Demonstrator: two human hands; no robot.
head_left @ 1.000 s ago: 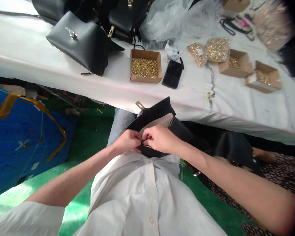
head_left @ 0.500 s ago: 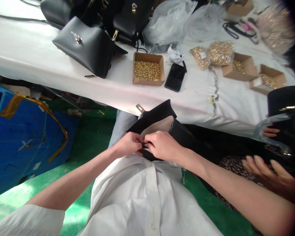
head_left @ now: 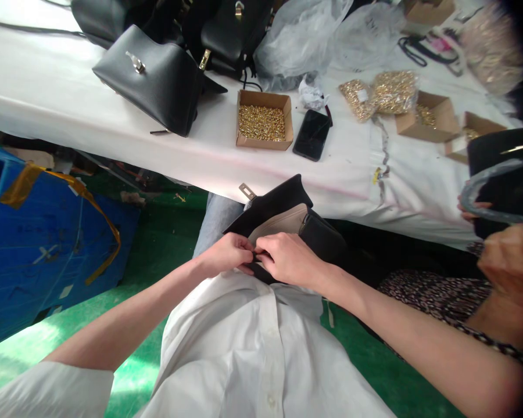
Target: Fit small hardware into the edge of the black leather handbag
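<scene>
A black handbag [head_left: 325, 235] rests on my lap, its flap folded back and its beige lining showing. A metal clasp plate with a slot [head_left: 246, 191] sticks out from the flap's end. My left hand [head_left: 230, 253] pinches the bag's near edge, fingers closed. Right beside it, my right hand [head_left: 285, 255] is closed on the same edge, with its fingertips meeting those of the left. Whatever small part lies between the fingertips is hidden.
On the white-covered table [head_left: 126, 154] stand another black handbag [head_left: 152, 75], a box of gold-coloured fittings [head_left: 264, 121], a phone [head_left: 312, 135], bagged fittings [head_left: 394, 93] and plastic bags [head_left: 300, 43]. A blue bin [head_left: 61, 249] is at left. A co-worker's hand [head_left: 512, 255] is at right.
My hands keep nearly the same place on the bag's edge. At right, the co-worker's hand has risen and closed near a dark bag, which has shifted up and left.
</scene>
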